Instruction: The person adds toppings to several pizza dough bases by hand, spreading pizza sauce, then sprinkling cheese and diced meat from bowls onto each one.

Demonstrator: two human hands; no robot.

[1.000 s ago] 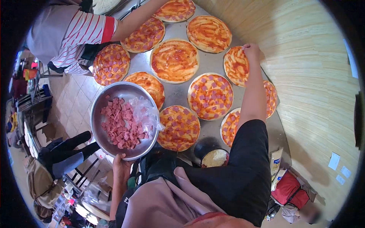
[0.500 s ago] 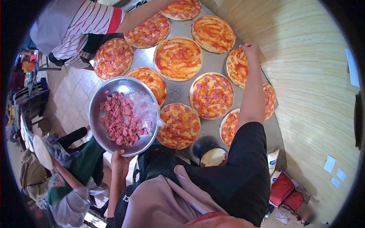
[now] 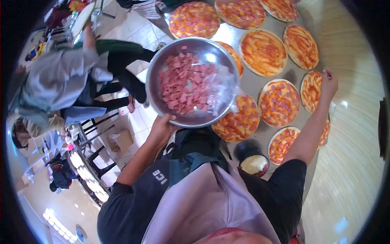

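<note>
My left hand [image 3: 163, 128] grips the near rim of a steel mixing bowl [image 3: 152, 90], thumb over the edge. Inside lie diced pink ham cubes [image 3: 183, 87] and a crumpled clear plastic bag [image 3: 221, 87]. My right hand [image 3: 330, 83] is at the far right with its fingers pinched together; what they hold, if anything, is too small to make out. Beside it lies a pizza with red sauce [image 3: 311, 91] and no visible ham. A ham-topped pizza [image 3: 279, 102] lies left of that one, and another ham-topped pizza [image 3: 239, 122] is partly hidden by the bowl.
Several more pizzas sit on the metal table [image 3: 290, 75], including a large sauced one [image 3: 263, 53]. A dark container with pale grated contents [image 3: 254, 164] stands at the near edge. The wall [image 3: 349, 134] borders the right side. On the left, a person [image 3: 61, 81] carries a flat round disc [image 3: 83, 18].
My view has turned, so the table and bowl appear farther right. The bowl stays in my left hand. My right hand remains pinched near the same sauced pizza. The striped-sleeved arm has left the table area.
</note>
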